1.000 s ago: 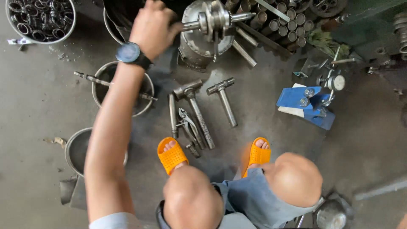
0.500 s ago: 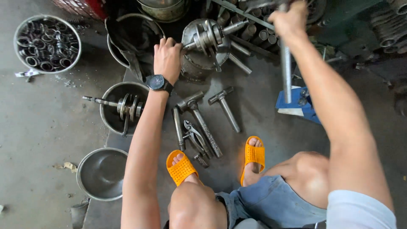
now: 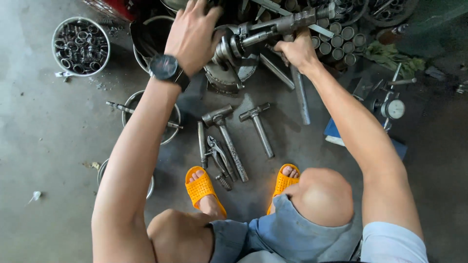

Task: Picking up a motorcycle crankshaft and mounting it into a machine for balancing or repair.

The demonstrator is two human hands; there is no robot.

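My left hand (image 3: 192, 34), a dark watch on its wrist, rests fingers spread on the left end of a round metal assembly (image 3: 229, 68) standing on the floor. My right hand (image 3: 297, 51) is closed around a long steel bar (image 3: 300, 92) whose handle hangs down toward the floor. A thick metal shaft (image 3: 278, 24) with a threaded end runs across the assembly between both hands. I am squatting, with orange sandals (image 3: 204, 187) on my feet.
Two hammers (image 3: 226, 141) (image 3: 258, 126) and pliers (image 3: 219, 158) lie on the concrete before my feet. Metal bowls sit at left, one full of rings (image 3: 80, 46). A dial gauge (image 3: 392, 108) stands at right; short tubes (image 3: 336, 44) are stacked behind.
My right hand has come down from the upper right with the bar and now sits at the shaft. My left hand has shifted up onto the assembly's end.
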